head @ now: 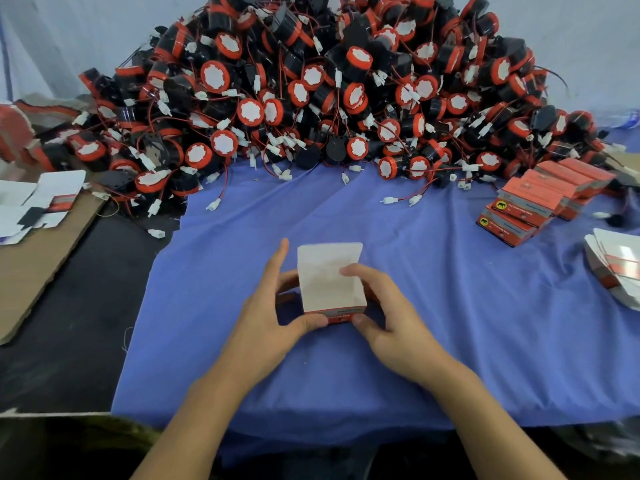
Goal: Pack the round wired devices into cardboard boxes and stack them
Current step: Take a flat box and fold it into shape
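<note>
Box-closing step, likely: small red-and-white cardboard box (332,282) on blue cloth (450,289), white flap up, gripped between curled fingers of left hand (273,313) and right hand (388,313). Contents unseen. Next: tuck flap, stack by red packed boxes (540,199).

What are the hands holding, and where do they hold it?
A small cardboard box. The left hand grips its left side, the right hand its right side, both thumbs on the front edge.
</note>
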A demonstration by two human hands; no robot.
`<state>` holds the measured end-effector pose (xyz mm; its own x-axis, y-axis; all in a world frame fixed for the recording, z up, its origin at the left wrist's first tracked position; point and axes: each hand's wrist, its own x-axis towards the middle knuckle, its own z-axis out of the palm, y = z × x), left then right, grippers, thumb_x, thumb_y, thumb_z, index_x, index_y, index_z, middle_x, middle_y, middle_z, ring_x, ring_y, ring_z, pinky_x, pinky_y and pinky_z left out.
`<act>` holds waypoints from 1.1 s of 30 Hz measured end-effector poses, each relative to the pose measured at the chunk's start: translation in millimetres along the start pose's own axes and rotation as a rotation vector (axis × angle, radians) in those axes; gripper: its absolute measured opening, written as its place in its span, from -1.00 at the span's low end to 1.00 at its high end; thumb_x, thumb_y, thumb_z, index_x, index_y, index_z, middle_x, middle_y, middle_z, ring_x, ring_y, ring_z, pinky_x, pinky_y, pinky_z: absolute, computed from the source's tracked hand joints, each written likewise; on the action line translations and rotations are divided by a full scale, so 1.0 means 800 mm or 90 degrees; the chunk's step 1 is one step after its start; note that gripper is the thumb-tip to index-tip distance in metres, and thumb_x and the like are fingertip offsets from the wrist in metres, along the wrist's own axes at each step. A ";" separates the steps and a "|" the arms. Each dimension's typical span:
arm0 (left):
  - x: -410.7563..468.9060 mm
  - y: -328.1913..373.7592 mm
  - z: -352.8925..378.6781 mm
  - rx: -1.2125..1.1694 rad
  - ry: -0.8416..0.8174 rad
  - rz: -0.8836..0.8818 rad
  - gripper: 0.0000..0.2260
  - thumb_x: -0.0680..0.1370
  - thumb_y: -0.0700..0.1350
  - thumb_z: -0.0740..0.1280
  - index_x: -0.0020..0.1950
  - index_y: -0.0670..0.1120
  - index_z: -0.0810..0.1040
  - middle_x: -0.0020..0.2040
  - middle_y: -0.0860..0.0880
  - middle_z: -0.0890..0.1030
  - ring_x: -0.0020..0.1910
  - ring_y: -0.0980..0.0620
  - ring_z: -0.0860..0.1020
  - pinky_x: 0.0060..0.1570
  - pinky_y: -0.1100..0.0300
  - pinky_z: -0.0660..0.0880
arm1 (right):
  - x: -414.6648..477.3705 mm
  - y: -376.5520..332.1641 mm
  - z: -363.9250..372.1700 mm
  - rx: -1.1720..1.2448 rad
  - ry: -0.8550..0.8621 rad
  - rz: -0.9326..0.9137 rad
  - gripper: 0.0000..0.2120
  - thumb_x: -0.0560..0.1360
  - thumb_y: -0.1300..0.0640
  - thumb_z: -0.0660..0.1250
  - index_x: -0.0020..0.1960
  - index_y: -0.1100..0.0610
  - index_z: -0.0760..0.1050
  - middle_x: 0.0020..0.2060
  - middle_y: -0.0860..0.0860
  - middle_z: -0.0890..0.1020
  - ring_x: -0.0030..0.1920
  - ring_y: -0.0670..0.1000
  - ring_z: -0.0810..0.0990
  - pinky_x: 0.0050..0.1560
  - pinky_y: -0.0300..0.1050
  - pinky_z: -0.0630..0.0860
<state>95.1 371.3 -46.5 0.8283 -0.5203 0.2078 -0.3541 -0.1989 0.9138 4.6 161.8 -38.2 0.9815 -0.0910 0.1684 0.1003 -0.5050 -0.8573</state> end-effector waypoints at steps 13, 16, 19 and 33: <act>0.005 0.004 0.004 -0.088 0.018 -0.035 -0.64 0.57 0.18 0.43 0.32 0.13 0.54 0.27 0.19 0.65 0.29 0.17 0.59 0.15 0.38 0.52 | 0.004 0.006 0.000 0.218 0.156 0.076 -0.90 0.58 -0.01 0.36 0.06 -0.09 0.48 0.25 -0.14 0.65 0.01 -0.02 0.65 0.07 -0.08 0.58; 0.004 0.007 0.004 -0.111 0.036 -0.061 -0.72 0.61 0.03 0.41 0.32 0.12 0.53 0.18 0.15 0.69 0.18 0.15 0.65 0.05 0.39 0.53 | 0.004 0.009 0.000 0.204 0.175 0.100 -0.80 0.65 0.19 0.32 0.00 -0.13 0.52 0.22 -0.19 0.66 0.16 -0.11 0.64 0.15 -0.12 0.53; 0.001 0.007 0.000 -0.090 0.034 -0.064 -0.60 0.56 -0.06 0.26 0.35 0.28 0.43 0.05 0.06 0.72 -0.04 0.04 0.65 -0.07 0.22 0.55 | 0.003 0.007 0.000 0.184 0.183 0.117 -0.75 0.63 0.20 0.34 -0.05 -0.17 0.53 0.19 -0.26 0.65 0.18 -0.20 0.61 0.08 -0.31 0.50; 0.004 0.016 -0.005 -0.188 0.037 -0.029 -0.53 0.54 0.25 0.31 0.40 0.08 0.49 0.30 0.06 0.63 0.31 0.04 0.59 0.23 0.22 0.52 | 0.005 -0.006 -0.004 0.293 0.183 0.051 -0.67 0.62 -0.04 0.24 0.36 -0.07 0.52 0.16 0.01 0.70 0.19 0.04 0.66 0.23 -0.07 0.59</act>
<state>95.3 370.4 -33.0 0.8668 -0.4666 0.1760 -0.1816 0.0334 0.9828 7.6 160.7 -32.0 0.9112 -0.3778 0.1643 0.1512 -0.0644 -0.9864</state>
